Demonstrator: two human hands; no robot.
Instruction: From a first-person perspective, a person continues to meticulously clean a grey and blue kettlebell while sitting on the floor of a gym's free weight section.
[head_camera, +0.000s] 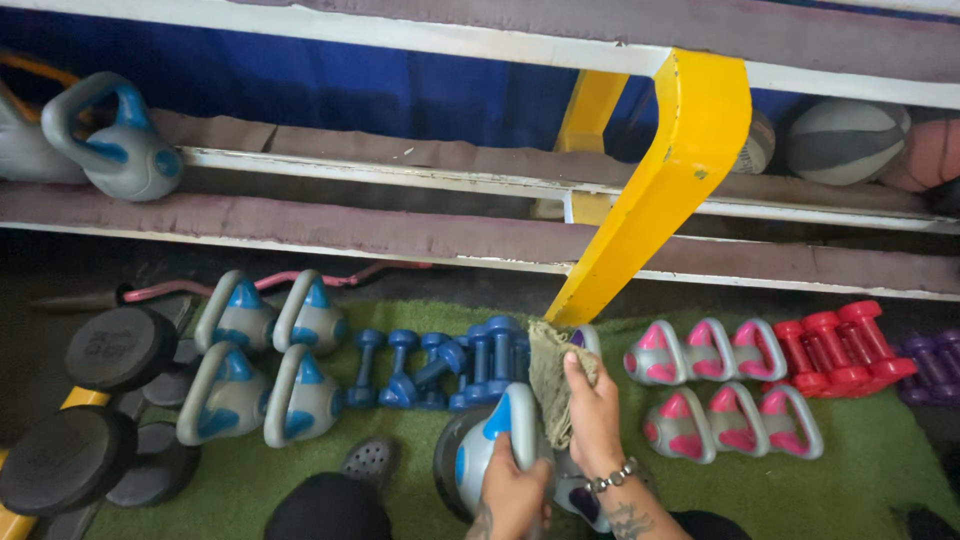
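Left hand (515, 490) closed around handle of grey-and-blue kettlebell (480, 450), sitting at near edge of green mat (860, 470). Right hand (592, 405) grips bunched olive rag (550, 375) just above kettlebell handle. Blue dumbbells (440, 368) toward mat's far edge, pink kettlebells (720, 385) to the right.

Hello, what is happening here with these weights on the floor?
A person crouches over green matting below a weight rack. The left hand grips the handle of a grey and blue kettlebell. The right hand holds a worn cloth against it. More kettlebells, blue dumbbells and pink kettlebells stand in rows around.
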